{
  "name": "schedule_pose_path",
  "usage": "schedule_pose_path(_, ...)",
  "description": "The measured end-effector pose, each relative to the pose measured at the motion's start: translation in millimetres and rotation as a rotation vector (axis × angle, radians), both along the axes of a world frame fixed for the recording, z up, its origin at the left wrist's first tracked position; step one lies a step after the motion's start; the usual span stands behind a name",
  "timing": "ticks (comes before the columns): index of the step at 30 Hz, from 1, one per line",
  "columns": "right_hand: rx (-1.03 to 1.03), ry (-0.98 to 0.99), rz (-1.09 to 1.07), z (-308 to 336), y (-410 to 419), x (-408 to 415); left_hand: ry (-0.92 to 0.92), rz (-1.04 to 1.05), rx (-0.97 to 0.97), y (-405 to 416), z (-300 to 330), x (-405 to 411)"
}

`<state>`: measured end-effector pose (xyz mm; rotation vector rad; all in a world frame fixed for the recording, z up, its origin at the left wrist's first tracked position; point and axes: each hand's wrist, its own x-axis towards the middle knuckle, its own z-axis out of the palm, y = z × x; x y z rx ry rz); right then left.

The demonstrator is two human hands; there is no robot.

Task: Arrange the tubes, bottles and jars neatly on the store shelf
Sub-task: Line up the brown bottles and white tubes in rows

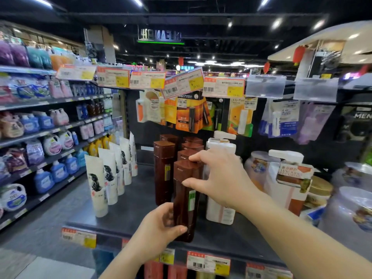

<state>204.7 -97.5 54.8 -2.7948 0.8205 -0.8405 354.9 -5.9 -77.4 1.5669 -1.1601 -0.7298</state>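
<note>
Our left hand (159,228) gripping the front brown bottle (185,202) low, our right hand (219,178) pinching its cap, shelf (128,214) beneath, white tubes (108,172) at nine o'clock, contents unseen

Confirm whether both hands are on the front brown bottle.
Yes: the left hand grips the front brown bottle low, the right hand its top.

Dark ceiling (201,17) with strip lights (136,1), grey floor (30,244), stocked aisle shelving (40,135).
</note>
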Motion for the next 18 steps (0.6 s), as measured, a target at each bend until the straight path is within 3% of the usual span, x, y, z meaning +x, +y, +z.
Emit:
schedule_pose_path(7,0.006,-0.022,0.015,0.6,0.8,-6.6,0.043,0.076,-0.051,7.9,1.8,-1.9)
schedule_pose_path(12,0.040,-0.103,0.009,11.1,-6.5,-41.0,-0.054,0.288,-0.289,28.4,46.2,-14.9)
schedule_pose_path(18,0.098,-0.066,-0.005,10.4,-18.5,-97.0,-0.132,0.135,-0.406,19.3,82.5,-73.4)
